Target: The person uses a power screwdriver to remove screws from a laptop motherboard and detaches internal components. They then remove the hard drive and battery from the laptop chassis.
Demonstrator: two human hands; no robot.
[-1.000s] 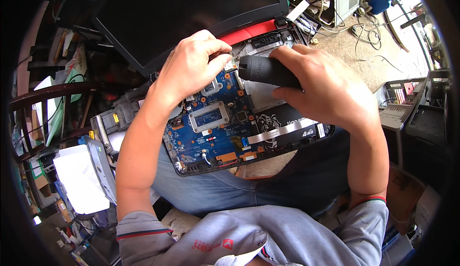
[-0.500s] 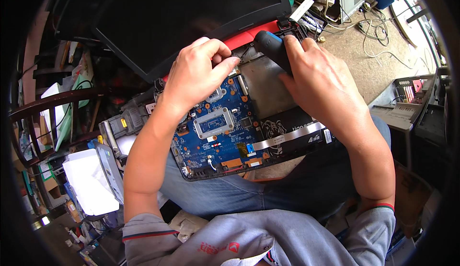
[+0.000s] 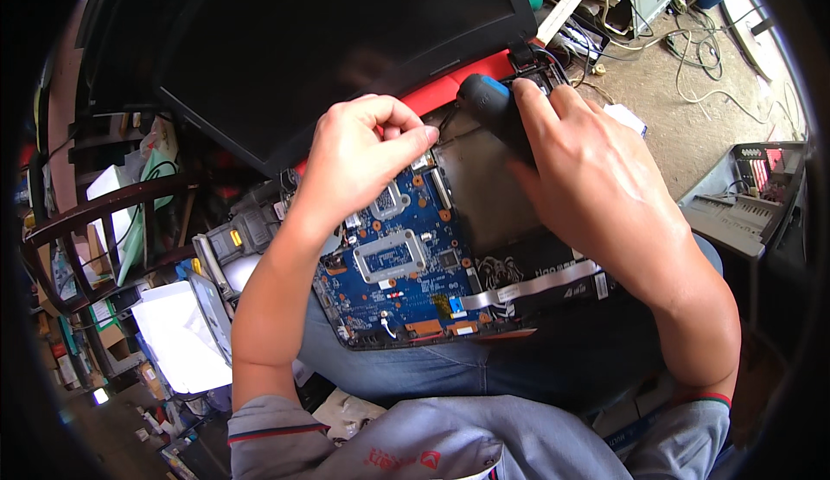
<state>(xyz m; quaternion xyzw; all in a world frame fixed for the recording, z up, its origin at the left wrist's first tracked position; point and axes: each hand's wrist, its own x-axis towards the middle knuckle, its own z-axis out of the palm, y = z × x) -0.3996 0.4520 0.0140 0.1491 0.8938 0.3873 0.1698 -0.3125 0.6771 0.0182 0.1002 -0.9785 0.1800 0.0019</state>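
An opened-up laptop base (image 3: 519, 286) lies across my lap, its blue motherboard (image 3: 406, 300) exposed on the left and a bare metal plate (image 3: 484, 186) beside it. A wide white ribbon cable (image 3: 540, 286) runs over its lower right part. My right hand (image 3: 588, 152) is wrapped round a thick black screwdriver (image 3: 487, 98) with a blue patch, held slantwise over the metal plate; its tip is hidden by the hand. Above the board's upper edge, my left hand (image 3: 363, 152) has thumb and index finger pinched near a dark thin wire. What the pinch holds, if anything, cannot be made out.
The dark laptop screen (image 3: 346, 39) stands beyond the base, joined by a red strip (image 3: 454, 82). Loose cables (image 3: 692, 61) and an opened metal case (image 3: 743, 203) lie on the right. A wooden chair back (image 3: 112, 199) and white papers (image 3: 177, 342) are on the left.
The laptop and both hands sit slightly lower and further right in the picture. My hands keep nearly the same pose, and a white object now shows beyond my right hand.
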